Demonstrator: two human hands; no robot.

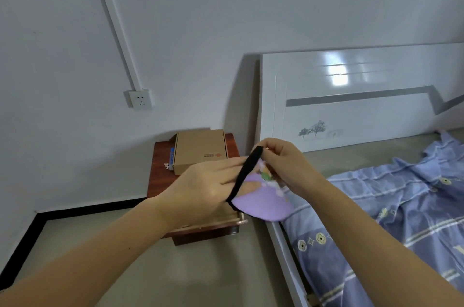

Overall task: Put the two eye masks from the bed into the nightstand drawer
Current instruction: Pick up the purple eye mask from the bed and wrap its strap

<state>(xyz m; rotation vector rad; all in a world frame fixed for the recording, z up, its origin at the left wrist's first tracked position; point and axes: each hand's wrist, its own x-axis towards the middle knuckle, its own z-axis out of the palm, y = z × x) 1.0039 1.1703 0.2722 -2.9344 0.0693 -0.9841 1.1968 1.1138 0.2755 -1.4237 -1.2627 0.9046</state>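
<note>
A purple eye mask (263,202) with a black strap and a small cartoon print hangs in the air between the nightstand and the bed. My right hand (283,161) pinches its upper edge and strap. My left hand (203,188) lies flat against the mask's left side, fingers stretched toward the strap, and touches the mask. Below my hands the drawer (221,222) of the reddish-brown nightstand (160,173) is pulled out; my left hand hides most of its inside. A second eye mask is not visible.
A cardboard box (200,150) sits on the nightstand top with a blue item beside it. The bed (391,218) with a blue patterned cover lies to the right, its white headboard (351,95) against the wall. A wall socket (139,99) is up left.
</note>
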